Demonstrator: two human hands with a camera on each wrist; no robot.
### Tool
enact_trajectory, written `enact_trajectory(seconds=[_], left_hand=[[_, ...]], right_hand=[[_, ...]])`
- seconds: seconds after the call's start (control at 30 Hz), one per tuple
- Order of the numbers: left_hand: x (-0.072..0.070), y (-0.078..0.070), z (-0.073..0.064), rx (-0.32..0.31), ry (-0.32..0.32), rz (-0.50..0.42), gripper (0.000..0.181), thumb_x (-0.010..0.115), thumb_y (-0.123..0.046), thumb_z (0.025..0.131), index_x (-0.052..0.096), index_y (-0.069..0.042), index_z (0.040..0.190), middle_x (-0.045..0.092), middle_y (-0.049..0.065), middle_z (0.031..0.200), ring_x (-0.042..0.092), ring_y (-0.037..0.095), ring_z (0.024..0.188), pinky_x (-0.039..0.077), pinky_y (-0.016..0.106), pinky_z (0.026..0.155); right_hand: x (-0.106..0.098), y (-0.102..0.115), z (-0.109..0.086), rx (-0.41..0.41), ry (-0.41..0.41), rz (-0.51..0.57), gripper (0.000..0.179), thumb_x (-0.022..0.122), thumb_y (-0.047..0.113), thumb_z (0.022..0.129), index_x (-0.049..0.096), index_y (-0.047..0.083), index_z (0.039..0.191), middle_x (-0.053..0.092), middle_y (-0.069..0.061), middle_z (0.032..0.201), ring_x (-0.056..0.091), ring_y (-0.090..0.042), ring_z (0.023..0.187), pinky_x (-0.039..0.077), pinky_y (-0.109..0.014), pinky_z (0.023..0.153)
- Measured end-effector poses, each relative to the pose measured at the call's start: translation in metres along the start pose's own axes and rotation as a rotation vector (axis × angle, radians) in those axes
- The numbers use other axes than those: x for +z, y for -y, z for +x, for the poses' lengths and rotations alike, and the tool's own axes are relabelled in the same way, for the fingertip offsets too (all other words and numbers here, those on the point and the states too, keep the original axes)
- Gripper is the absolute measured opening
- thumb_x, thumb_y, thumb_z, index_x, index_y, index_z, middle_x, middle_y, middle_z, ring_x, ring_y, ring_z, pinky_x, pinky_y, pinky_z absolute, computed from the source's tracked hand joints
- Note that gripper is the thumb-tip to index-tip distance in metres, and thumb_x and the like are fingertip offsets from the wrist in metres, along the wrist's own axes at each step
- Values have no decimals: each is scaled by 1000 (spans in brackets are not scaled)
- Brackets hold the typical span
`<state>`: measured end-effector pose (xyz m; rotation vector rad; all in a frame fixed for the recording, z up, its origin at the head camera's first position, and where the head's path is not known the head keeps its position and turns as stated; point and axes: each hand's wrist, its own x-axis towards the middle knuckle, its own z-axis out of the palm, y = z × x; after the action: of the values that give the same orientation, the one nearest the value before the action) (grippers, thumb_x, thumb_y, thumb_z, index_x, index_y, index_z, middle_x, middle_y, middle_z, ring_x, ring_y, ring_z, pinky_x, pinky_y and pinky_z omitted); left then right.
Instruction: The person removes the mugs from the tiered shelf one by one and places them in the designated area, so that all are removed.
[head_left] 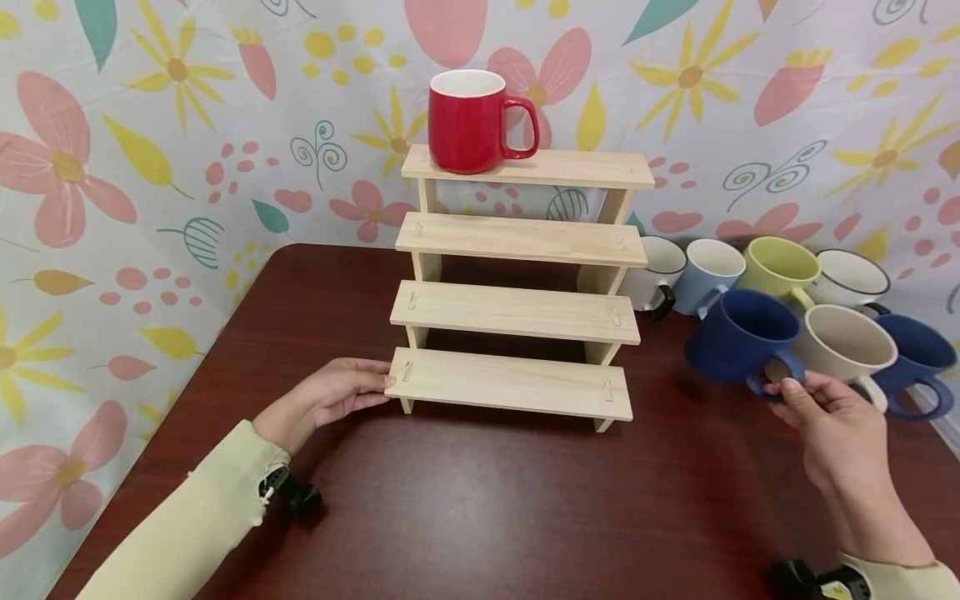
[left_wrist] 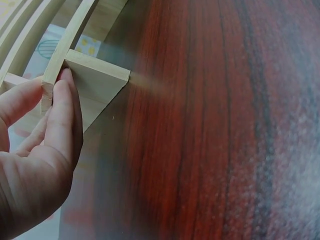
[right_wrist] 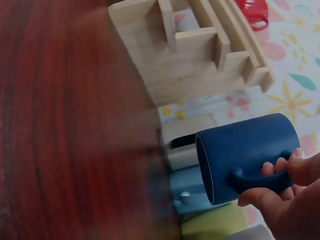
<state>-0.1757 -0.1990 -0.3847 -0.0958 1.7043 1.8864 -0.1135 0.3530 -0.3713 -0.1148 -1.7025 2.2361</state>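
A tiered wooden rack (head_left: 517, 237) with several steps stands on the dark table. My left hand (head_left: 337, 393) pinches the left end of its lowest step; in the left wrist view the thumb lies on top and the fingers (left_wrist: 62, 112) underneath. With my right hand (head_left: 843, 425) I grip the handle of a dark blue mug (head_left: 738, 337), which is lifted in front of the other mugs. The right wrist view shows this blue mug (right_wrist: 250, 155) with fingers round its handle. On the top step sits a red mug (head_left: 465, 125), handle to the right.
Right of the rack several mugs are grouped: a white one with a black handle (head_left: 652, 271), a light blue one (head_left: 705, 279), a yellow-green one (head_left: 776, 265), a beige one (head_left: 843, 346) and another blue one (head_left: 915, 362). A flowered cloth (head_left: 225, 125) hangs behind the table (head_left: 465, 508).
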Motion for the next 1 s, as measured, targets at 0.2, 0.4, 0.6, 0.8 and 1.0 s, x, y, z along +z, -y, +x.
enact_trajectory(seconds=[0.2,0.4,0.6,0.8,1.0], left_hand=[[0,0,0,0,2,3,59,52,4,99,27,23,149,74,-8,87,71,1,83,61,15,79],[0,-1,0,4,8,7,59,52,3,99,27,23,149,74,-8,87,71,1,84,61,15,80],[0,-3,-1,7,9,10,60,53,2,99,27,23,149,74,-8,88,71,0,84,61,15,80],[-1,-2,0,2,10,8,59,52,3,99,27,23,149,74,-8,88,71,0,84,61,15,81],[-1,-1,1,0,9,10,59,52,3,99,27,24,148,73,-8,87,71,0,84,61,15,80]], right_hand=[[-7,-7,2,44,33,-56,23,58,-2,99,72,14,91,76,7,80,72,0,73,59,-11,64],[-9,-11,5,108,26,-96,22,59,1,100,72,15,89,74,8,78,71,0,72,60,-11,64],[-9,-11,8,163,8,-164,24,59,3,101,70,19,86,73,10,77,70,1,71,59,-11,62],[-11,-13,12,182,-8,-182,23,59,5,101,69,19,86,72,11,76,69,2,70,59,-10,62],[-15,-17,14,176,-6,-157,20,61,6,100,69,17,86,73,10,76,69,2,71,59,-11,62]])
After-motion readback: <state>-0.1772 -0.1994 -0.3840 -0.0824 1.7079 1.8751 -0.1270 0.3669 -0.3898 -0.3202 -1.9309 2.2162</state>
